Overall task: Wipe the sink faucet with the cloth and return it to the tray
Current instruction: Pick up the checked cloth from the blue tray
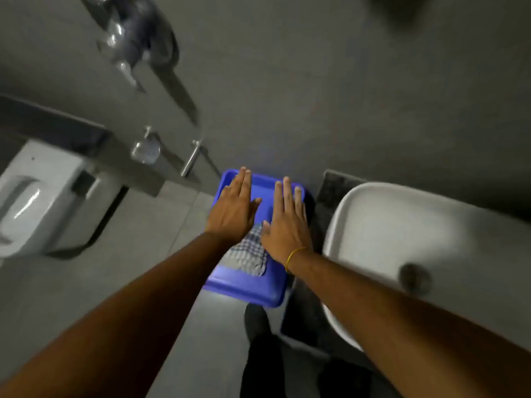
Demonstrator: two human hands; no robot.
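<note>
The person's two forearms reach in from the bottom of the view and meet over the blue tray, which is the reference for everything here. The left hand lies palm down over the tray's far left part, its fingers straight and close together, gripping nothing. The right hand lies palm down just beside it over the tray's right half, fingers straight and slightly spread, also gripping nothing; a thin yellow band circles its wrist. The checked cloth lies in the near part of the tray, partly under the heels of both hands. Flat, open hands over it suggest either a resting pose or pressing the cloth down, not a pick; which one cannot be told. The white sink sits just right of the tray. Its faucet cannot be made out. A toilet stands well left of the tray.
</note>
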